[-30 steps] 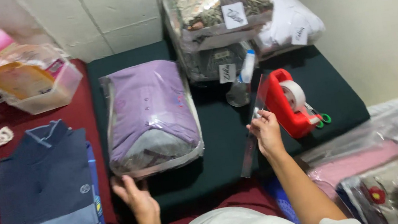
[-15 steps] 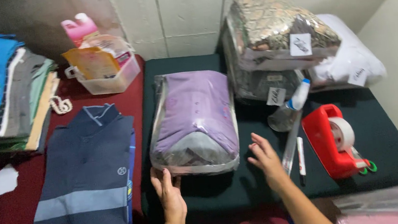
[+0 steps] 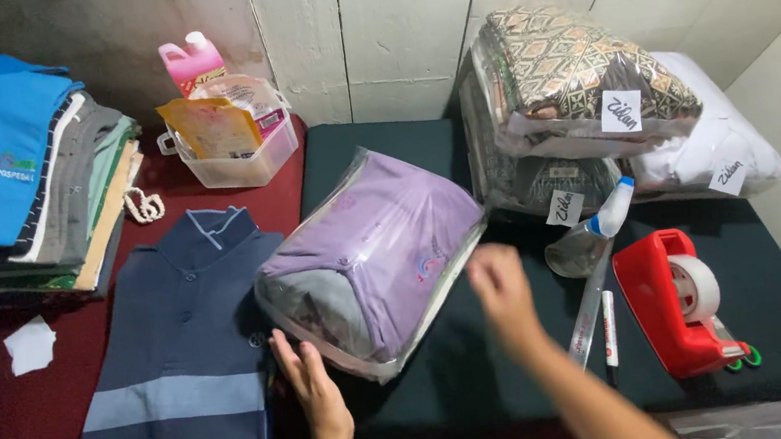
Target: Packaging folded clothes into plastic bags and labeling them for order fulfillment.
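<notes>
Comparing with a moment ago, the bagged purple shirt (image 3: 378, 259) no longer lies square on the worktop (image 3: 489, 376) — it is now turned at an angle, its near-left corner pushed toward the folded navy polo shirt (image 3: 182, 339) and overlapping its right edge. The package seems to be in the middle of a turn or a shift, and both hands have changed place with it.

The left hand (image 3: 315, 395) lies at the near-left edge of the bag, palm down, fingers straight and spread, touching the plastic; its grip is open and holds nothing. The right hand (image 3: 504, 297) is blurred by motion, just beside the right side of the bag and a little above the dark cloth. Its fingers look loosely open, and I see nothing in it. Half a second ago it was near the bag's right corner; now it is slightly farther up and apart from the plastic.

To the right lie a spray bottle (image 3: 599, 234), a marker pen (image 3: 608, 327) and a red tape dispenser (image 3: 681, 303). Far right is a pile of bagged clothes with paper labels (image 3: 584, 96). Far left is a stack of folded shirts (image 3: 7, 167), and next to it a clear plastic box (image 3: 232, 145).
</notes>
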